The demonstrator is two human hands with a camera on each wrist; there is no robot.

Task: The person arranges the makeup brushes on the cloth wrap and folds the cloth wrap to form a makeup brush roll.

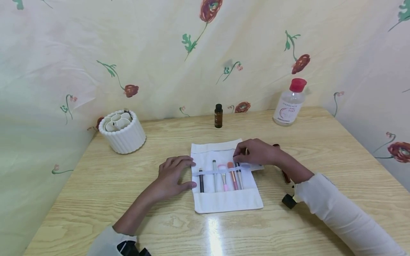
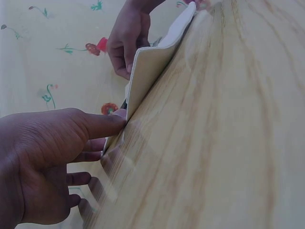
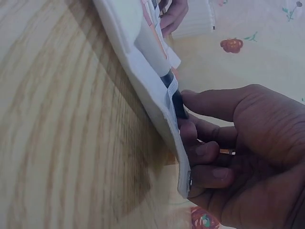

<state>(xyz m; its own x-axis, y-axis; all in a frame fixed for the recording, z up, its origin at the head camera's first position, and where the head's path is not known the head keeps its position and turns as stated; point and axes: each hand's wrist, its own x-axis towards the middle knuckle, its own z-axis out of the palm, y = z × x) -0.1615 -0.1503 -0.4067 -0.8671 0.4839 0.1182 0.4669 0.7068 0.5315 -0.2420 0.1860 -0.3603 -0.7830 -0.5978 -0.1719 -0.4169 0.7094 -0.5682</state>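
Note:
A white fabric brush roll (image 1: pixel 229 202) lies unfolded on the table, with several makeup brushes tucked under its elastic strap. At its left edge my left hand (image 1: pixel 174 177) rests with fingers spread, thumb and fingertips touching the edge. My right hand (image 1: pixel 256 152) is over the upper right part and pinches the dark end of the rightmost makeup brush (image 1: pixel 239 179) between thumb and forefinger. In the right wrist view that brush (image 3: pixel 177 102) runs under the strap. Further left sit a pink brush (image 1: pixel 233 177), a pink-handled one (image 1: pixel 225 185), a pale one (image 1: pixel 215 179) and a black one (image 1: pixel 201 183).
A ribbed white pot (image 1: pixel 128 138) with compartments stands at the back left. Along the back are a small brown bottle (image 1: pixel 218 118) and a clear bottle with a red cap (image 1: pixel 287 108). A dark reddish stick-like item (image 1: pixel 286 176) lies partly hidden behind my right forearm.

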